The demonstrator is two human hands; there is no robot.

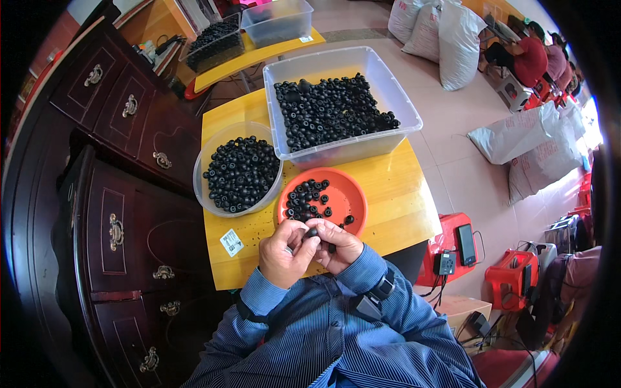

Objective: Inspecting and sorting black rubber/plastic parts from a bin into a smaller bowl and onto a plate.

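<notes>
My left hand [283,256] and my right hand [337,246] meet at the near rim of a shallow orange bowl [358,202]. Pinched between their fingertips is a small round black plastic part [311,232]; both hands grip it. A second dark piece [332,247] shows against the fingers of my right hand, and I cannot tell if it is held. Loose black ring-like parts [304,197] lie in the bowl, mostly on its left side. Behind it to the left, a round clear tub [199,165] is heaped with similar black parts.
A large clear bin [406,116] of black parts stands at the back of the yellow table [404,194]. Dark wooden drawers [132,213] rise close on the left. Red stools [511,275], cables and a phone [466,244] are at the right. White sacks [459,45] and seated people [530,55] are farther off.
</notes>
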